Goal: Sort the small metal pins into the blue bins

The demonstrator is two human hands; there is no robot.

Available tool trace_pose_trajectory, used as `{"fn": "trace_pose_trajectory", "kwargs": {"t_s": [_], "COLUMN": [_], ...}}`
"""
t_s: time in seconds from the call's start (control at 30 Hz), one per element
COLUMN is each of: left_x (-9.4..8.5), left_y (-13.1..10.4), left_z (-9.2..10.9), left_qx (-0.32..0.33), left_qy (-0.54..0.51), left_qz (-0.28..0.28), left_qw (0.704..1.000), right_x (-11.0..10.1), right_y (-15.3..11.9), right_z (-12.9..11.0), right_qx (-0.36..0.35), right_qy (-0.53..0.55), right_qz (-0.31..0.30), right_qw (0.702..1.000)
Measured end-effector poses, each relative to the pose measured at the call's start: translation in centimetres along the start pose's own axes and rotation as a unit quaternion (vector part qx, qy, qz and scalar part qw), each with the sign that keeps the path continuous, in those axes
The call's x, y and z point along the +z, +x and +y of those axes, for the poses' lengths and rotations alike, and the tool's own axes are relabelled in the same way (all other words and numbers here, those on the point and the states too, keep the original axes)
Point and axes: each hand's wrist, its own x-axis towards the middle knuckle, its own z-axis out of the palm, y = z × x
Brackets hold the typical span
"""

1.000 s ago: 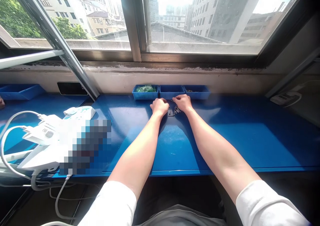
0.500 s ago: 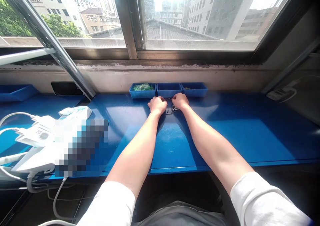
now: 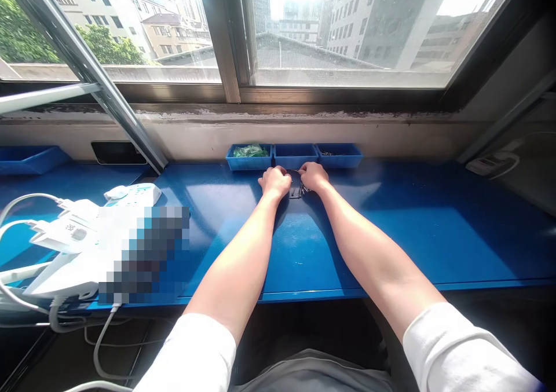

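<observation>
Both my hands are at the back of the blue table, just in front of three small blue bins. My left hand (image 3: 276, 182) has its fingers drawn together in front of the middle bin (image 3: 295, 156). To its right, my right hand (image 3: 313, 176) is pinched. A thin piece seems to run between the fingertips of both hands, too small to make out. Several small dark and silvery screw-like pieces (image 3: 296, 194) lie on the table between and below my hands.
The left bin (image 3: 249, 162) holds green plastic, the right bin (image 3: 339, 160) small metal parts. White power strips and plugs (image 3: 69, 230) with cables crowd the left, beside a pixelated area. A metal post (image 3: 130, 123) rises behind them. The blue table (image 3: 417, 230) extends right.
The whole view has shifted very slightly. My hands keep nearly the same pose and place in front of the bins.
</observation>
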Motion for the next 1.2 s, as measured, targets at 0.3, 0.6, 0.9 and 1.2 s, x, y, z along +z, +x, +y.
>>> {"fn": "trace_pose_trajectory", "kwargs": {"t_s": [0.3, 0.6, 0.9, 1.2], "left_x": [-0.7, -1.0, -1.0, -0.7], "left_y": [-0.6, -1.1, -0.9, -0.7], "left_z": [0.7, 1.2, 0.8, 0.7], "left_qx": [0.039, 0.127, 0.082, 0.086], "left_qy": [-0.073, -0.131, -0.103, -0.103], "left_qz": [0.049, 0.021, 0.04, 0.027], "left_qw": [0.995, 0.983, 0.99, 0.991], "right_x": [-0.1, -0.4, 0.3, -0.7], "right_y": [-0.3, -0.5, 0.0, -0.9], "right_z": [0.0, -0.1, -0.3, -0.4], "right_qx": [-0.191, -0.158, -0.151, -0.15], "right_qy": [0.091, 0.127, 0.39, 0.443], "right_qz": [0.005, 0.037, 0.0, -0.024], "right_qw": [0.977, 0.979, 0.908, 0.883]}}
